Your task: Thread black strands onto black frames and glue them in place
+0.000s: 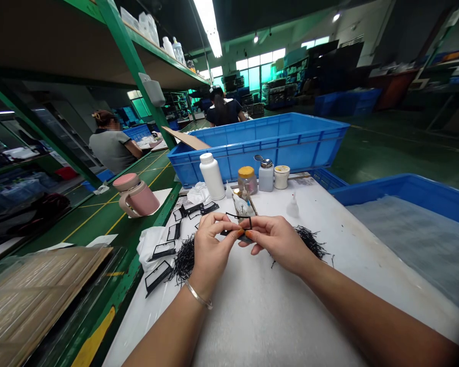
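Both hands meet over the middle of the white tabletop [252, 306], pinching one black plastic frame [246, 237] between them. My left hand [213, 242] grips its left side with thumb and fingertips. On the right side, my right hand [277, 239] presses it between thumb and fingers; much of the frame is hidden behind the fingers. A pile of thin black strips [184, 259] lies beside my left hand, and another pile of black strips [311, 242] sits behind my right wrist. Several similar black frames, one of them a front frame [158, 278], rest along the left edge.
Behind the hands stand a small tray [245, 205], a white bottle [212, 177], a yellow-lidded jar [247, 180], a pump bottle [266, 176] and a white tub [281, 177]. A large blue crate [260, 148] borders the back. A pink mug [137, 198] is at left. Two people sit further off.
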A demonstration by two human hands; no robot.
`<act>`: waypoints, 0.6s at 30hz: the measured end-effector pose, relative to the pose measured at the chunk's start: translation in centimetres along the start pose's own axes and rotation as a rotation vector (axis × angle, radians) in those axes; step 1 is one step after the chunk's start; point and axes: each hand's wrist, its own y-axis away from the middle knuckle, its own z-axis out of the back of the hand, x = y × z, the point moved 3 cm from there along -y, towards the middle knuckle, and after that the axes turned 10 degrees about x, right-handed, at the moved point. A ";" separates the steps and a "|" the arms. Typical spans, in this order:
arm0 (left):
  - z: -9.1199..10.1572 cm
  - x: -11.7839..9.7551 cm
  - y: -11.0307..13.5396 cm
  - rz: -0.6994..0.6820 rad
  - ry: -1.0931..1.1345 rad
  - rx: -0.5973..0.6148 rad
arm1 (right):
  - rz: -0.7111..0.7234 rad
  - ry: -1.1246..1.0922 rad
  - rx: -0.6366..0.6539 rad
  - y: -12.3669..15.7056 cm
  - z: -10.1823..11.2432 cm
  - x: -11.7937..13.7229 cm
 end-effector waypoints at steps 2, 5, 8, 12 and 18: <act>-0.1 0.0 0.1 -0.004 -0.006 0.003 | -0.001 0.008 -0.007 0.0 0.0 0.0; -0.1 -0.1 0.2 -0.023 -0.016 -0.028 | -0.002 0.008 -0.018 0.1 0.1 -0.1; 0.0 0.2 0.1 -0.003 0.053 -0.076 | 0.006 0.022 -0.009 0.2 0.0 0.1; -0.1 0.9 -0.3 0.120 0.296 -0.007 | 0.025 0.052 0.012 0.2 0.0 0.2; -0.1 1.3 -0.5 0.184 0.389 0.101 | 0.001 0.001 0.054 0.0 0.1 -0.1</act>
